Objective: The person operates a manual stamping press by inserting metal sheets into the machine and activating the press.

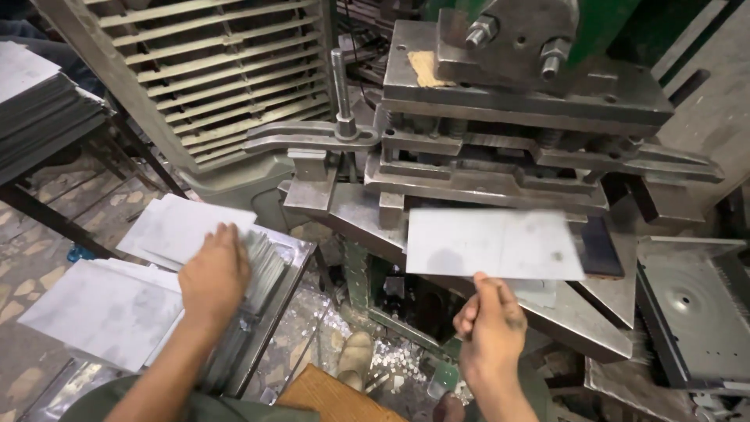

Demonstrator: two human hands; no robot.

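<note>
Both forearms are bare, with no sleeves, gloves, watch or rings in sight. The left hand [215, 273] and the right hand [492, 328] are uncovered, and dark grime smudges the right hand's knuckles and fingers. An olive-green garment shows at the bottom edge, beneath both arms.

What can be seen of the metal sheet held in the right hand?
The metal sheet is a thin, flat, grey rectangle with a dull finish, a few dark smudges and a faint line down its middle. It looks slightly blurred. The right hand pinches its lower edge between thumb and fingers, holding it roughly level, long side across the view, in front of the press machine and over the sloped steel bed. Nothing else visibly touches it.
</note>
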